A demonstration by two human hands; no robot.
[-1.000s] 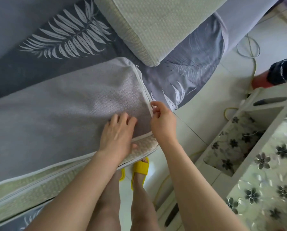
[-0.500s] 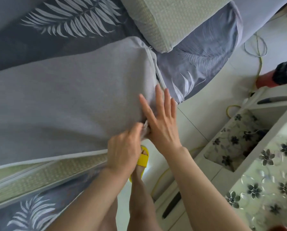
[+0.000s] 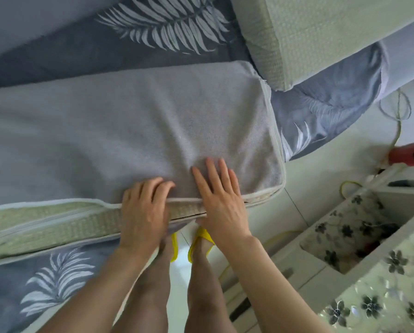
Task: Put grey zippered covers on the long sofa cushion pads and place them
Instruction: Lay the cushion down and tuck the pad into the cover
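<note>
Handling: the cover (image 3: 129,131) is soft, fuzzy cloth, light, and it creases under the hands. It doesn't look slippery. The pad (image 3: 182,209) inside looks like firm foam. It is long and bulky, probably light, and likely to sag if lifted by one end, so slide it or carry it with the hands spread well apart.

Best hold for this step, as I judge it: the piped front edge of the cover near the corner, pulled down over the pad's side so the zip (image 3: 57,218) halves meet. The zip pull isn't visible.

Grip: the left hand (image 3: 143,212) has its fingers curled over the front edge and holds the cover's piping, though it is a bit blurred. The right hand (image 3: 221,200) has a wide grip, fingers straight and flat on top of the cover, thumb below the front edge. It is pressing, not clutching.

Where: the covered pad lies lengthwise on a leaf-print sheet (image 3: 153,32), with its right end in front of the person and the corner near the floor (image 3: 321,179) side. A second pad (image 3: 321,37), bare, sits just beyond that corner; touching or not, cannot tell.

Looks: the cover is pale grey with white piping. Its top face is on and the right corner is seated. The pad's green woven side shows along the front and the gap is wider to the left, so the zip looks open there.
</note>
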